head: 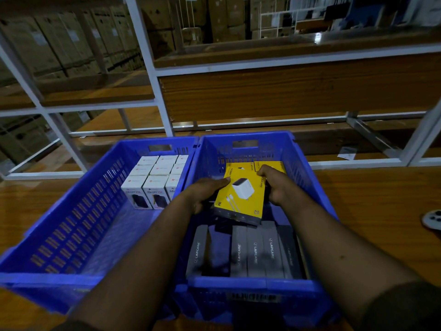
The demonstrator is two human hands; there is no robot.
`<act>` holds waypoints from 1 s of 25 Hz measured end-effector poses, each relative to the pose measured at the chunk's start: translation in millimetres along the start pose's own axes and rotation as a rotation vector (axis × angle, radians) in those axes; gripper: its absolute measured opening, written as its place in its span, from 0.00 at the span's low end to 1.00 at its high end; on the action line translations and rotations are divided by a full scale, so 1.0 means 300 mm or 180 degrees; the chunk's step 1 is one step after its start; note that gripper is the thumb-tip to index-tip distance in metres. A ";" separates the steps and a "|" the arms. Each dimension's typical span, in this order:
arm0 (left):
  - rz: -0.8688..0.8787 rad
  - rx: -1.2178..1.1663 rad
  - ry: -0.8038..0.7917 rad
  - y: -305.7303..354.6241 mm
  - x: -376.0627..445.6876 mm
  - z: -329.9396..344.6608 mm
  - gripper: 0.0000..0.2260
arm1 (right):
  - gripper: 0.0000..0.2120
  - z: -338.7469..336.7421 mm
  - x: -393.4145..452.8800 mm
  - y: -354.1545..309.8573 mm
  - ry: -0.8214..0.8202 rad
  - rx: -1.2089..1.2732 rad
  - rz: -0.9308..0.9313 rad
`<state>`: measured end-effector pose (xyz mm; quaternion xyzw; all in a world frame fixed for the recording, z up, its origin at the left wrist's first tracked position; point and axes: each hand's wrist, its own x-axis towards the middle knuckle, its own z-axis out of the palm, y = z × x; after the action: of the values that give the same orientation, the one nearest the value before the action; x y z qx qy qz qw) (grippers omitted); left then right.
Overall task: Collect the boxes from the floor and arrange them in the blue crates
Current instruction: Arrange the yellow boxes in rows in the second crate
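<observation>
from the head camera, two blue crates sit side by side, touching, on a wooden floor (372, 199); the left crate (71, 235) holds white boxes (155, 180) standing upright in rows at its far right corner; the right crate (298, 163) holds grey boxes (255, 254) marked lapcare, packed on edge in a row along its near end, and more yellow boxes (253, 166) lying at its far end; both arms reach into the right crate, where a yellow box (241, 199) showing a white charger is held tilted above the grey boxes; the left hand (205, 192) grips the box's left edge, thumb laid across its top face, and the right hand (276, 185) grips its right edge with fingers (263, 169) curled over the far corner; beyond the crates stands a white metal rack (152, 75) with wooden shelves; a scrap of paper (347, 152) lies on the lowest shelf at right; a pale round object (433, 220) lies on the floor at the right edge, too cropped to identify.
</observation>
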<state>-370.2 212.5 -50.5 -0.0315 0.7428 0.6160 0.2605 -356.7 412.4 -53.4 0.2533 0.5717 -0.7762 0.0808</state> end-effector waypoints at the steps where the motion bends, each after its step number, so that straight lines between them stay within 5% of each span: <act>1: 0.0015 -0.0052 -0.0012 -0.003 0.004 0.000 0.19 | 0.13 0.003 -0.009 -0.002 -0.0076 -0.0011 0.0034; 5: 0.0118 -0.0412 -0.0048 0.000 0.014 0.003 0.16 | 0.06 0.018 -0.041 -0.012 -0.0420 -0.0202 0.0072; 9: 0.0072 -0.0939 0.0215 0.015 0.012 0.004 0.10 | 0.13 0.033 -0.069 -0.024 -0.1126 -0.0067 0.0217; 13: 0.0204 -0.1137 0.0202 0.027 -0.006 0.009 0.15 | 0.26 0.050 -0.072 -0.036 -0.1855 -0.0009 -0.0329; 17: 0.0340 -0.1972 -0.0401 0.034 -0.022 -0.002 0.35 | 0.15 0.083 -0.081 -0.012 -0.1796 -0.0874 -0.1052; 21: 0.0398 -0.2062 -0.0682 0.052 -0.037 -0.006 0.40 | 0.26 0.079 -0.055 -0.011 -0.1113 -0.1173 -0.1709; 23: 0.0457 -0.2077 -0.0641 0.052 -0.034 -0.008 0.37 | 0.33 0.074 -0.033 -0.009 -0.0884 -0.1012 -0.1509; 25: 0.0401 -0.2011 -0.0644 0.046 -0.020 -0.016 0.36 | 0.28 0.076 -0.032 -0.005 -0.0980 -0.0751 -0.1122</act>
<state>-371.8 209.8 -35.0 -0.0034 0.4861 0.8306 0.2717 -355.9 390.0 -42.5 0.0174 0.6746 -0.7356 0.0593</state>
